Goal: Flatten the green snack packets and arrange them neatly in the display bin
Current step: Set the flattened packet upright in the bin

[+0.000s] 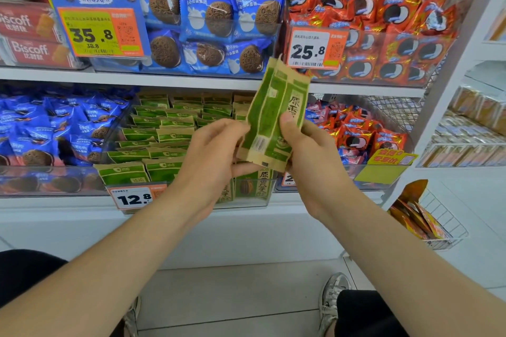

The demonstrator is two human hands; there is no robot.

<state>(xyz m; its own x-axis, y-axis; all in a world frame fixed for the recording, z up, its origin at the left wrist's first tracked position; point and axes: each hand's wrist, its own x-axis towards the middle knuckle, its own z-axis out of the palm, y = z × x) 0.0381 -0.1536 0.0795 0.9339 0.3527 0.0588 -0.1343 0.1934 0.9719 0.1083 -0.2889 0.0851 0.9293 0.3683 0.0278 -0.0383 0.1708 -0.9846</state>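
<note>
Pinching fanned green packets (273, 107) between left hand (216, 150) and right hand (312, 156), one o'clock of the display bin (257, 201), where an uneven squeeze could spill them.

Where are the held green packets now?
The green packets are mid-frame in the head view, upright between left hand and right hand, above the display bin, below the 25.8 tag.

Both hands, left hand (216, 150) and right hand (309, 150), grip green packets (273, 117) upright above the display bin (246, 197).
</note>
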